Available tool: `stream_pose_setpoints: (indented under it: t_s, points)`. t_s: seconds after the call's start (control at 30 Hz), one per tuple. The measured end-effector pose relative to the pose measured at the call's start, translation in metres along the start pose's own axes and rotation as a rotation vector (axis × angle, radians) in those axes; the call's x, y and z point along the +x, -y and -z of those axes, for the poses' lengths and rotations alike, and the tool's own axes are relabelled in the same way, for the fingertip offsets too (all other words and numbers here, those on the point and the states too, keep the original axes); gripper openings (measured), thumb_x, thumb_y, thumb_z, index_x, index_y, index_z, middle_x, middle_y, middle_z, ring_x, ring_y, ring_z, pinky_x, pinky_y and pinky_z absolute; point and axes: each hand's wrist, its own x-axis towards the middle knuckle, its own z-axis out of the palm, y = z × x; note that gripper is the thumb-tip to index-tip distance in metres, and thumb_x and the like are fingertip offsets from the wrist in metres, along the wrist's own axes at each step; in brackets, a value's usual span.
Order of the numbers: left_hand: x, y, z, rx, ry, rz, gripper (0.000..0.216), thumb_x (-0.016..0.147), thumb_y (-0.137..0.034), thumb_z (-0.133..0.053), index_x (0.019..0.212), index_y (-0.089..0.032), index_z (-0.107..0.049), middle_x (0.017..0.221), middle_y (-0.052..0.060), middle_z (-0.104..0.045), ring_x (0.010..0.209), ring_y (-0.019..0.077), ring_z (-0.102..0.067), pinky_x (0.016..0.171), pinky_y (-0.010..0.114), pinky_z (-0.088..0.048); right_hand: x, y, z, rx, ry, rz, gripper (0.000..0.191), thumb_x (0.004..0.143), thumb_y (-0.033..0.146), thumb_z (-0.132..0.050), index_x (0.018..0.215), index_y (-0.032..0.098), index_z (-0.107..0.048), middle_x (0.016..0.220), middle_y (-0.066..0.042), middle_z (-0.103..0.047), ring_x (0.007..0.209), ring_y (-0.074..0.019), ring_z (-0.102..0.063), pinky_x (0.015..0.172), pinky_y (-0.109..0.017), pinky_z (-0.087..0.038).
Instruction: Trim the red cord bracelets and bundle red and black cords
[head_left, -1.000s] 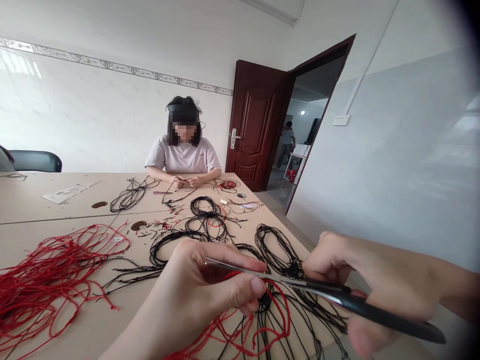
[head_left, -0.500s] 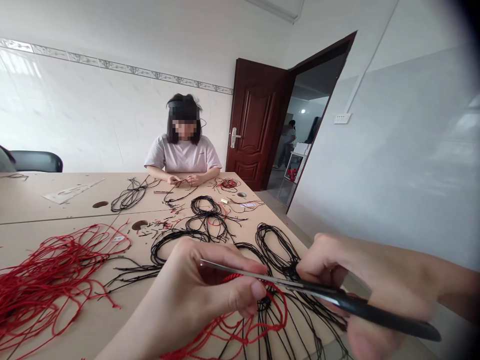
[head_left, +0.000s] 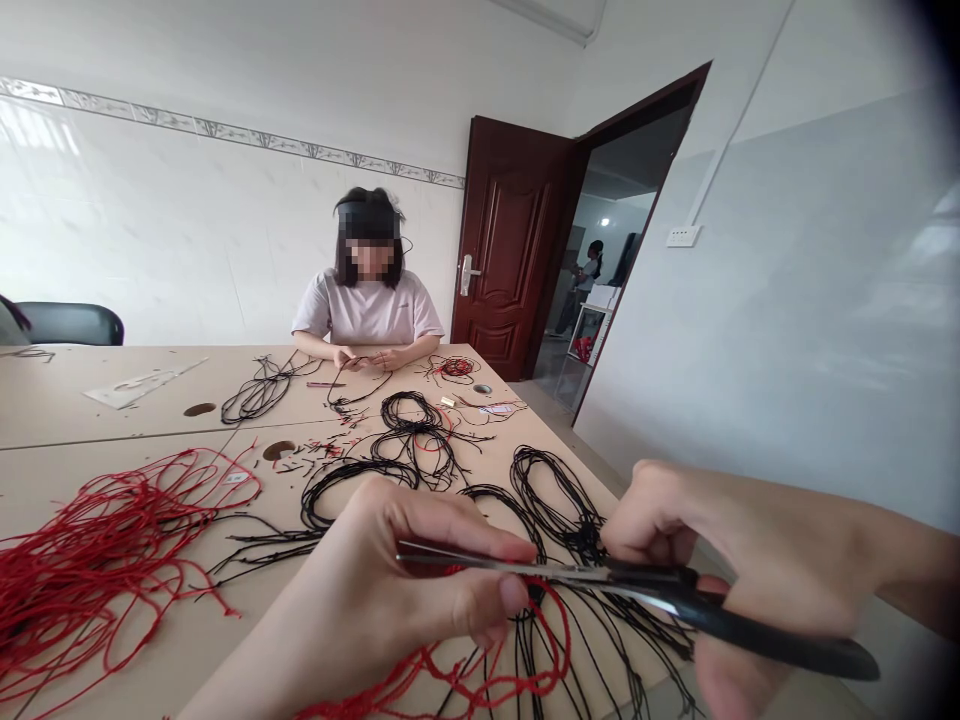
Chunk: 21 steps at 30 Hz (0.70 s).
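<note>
My left hand [head_left: 405,575] is in front of me with thumb and forefinger pinched on a red cord [head_left: 562,640]. The cord hangs in loops below those fingers, over the table. Black-handled scissors [head_left: 772,636] are in my right hand [head_left: 727,530], with fingers through the handles. Their narrow blades point left, lie slightly apart and pass between the left thumb and forefinger. Where the blades meet the cord is hidden by the fingers. Under both hands lie black cords [head_left: 600,640] with knotted ends.
A large heap of red cord [head_left: 112,560] covers the table's left front. Coiled black cord bundles [head_left: 416,430] and small cut scraps [head_left: 322,452] lie farther back. Across the table a person [head_left: 367,300] handles dark cord. A brown door [head_left: 517,240] stands open behind.
The scissor blades have parted slightly, and their handles have shifted a little. My left hand keeps its pinch, and the red cord hangs slightly lower.
</note>
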Motion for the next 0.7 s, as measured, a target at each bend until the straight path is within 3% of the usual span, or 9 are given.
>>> stream_pose_setpoints:
  t_s: [0.17, 0.37, 0.7]
  points:
    - [-0.0001, -0.0015, 0.0004, 0.041, -0.004, 0.001, 0.011, 0.073, -0.02, -0.078, 0.08, -0.028, -0.082, 0.072, -0.002, -0.072, 0.051, 0.002, -0.058, 0.048, 0.005, -0.043, -0.0034, 0.0072, -0.0011, -0.067, -0.009, -0.061, 0.068, 0.046, 0.074, -0.078, 0.056, 0.018, -0.04, 0.051, 0.006, -0.045, 0.048, -0.0062, -0.034, 0.037, -0.019, -0.025]
    - [-0.0004, -0.0017, 0.0026, 0.03, 0.015, 0.012, 0.011, 0.071, -0.019, -0.078, 0.08, -0.026, -0.082, 0.066, -0.002, -0.07, 0.05, 0.0031, -0.058, 0.048, 0.007, -0.044, -0.0013, 0.0014, -0.0018, -0.038, -0.028, -0.012, 0.069, 0.038, 0.064, -0.087, 0.054, 0.018, -0.038, 0.046, 0.009, -0.037, 0.044, -0.0047, -0.03, 0.035, -0.018, -0.019]
    - [-0.0016, -0.0031, 0.0012, 0.039, -0.006, 0.001, 0.012, 0.073, -0.019, -0.076, 0.08, -0.026, -0.082, 0.065, -0.001, -0.07, 0.05, 0.0045, -0.057, 0.048, 0.01, -0.044, -0.0022, 0.0042, -0.0014, -0.054, 0.002, -0.036, 0.065, 0.056, 0.071, -0.076, 0.06, 0.018, -0.04, 0.051, 0.006, -0.046, 0.047, -0.0064, -0.038, 0.039, -0.018, -0.026]
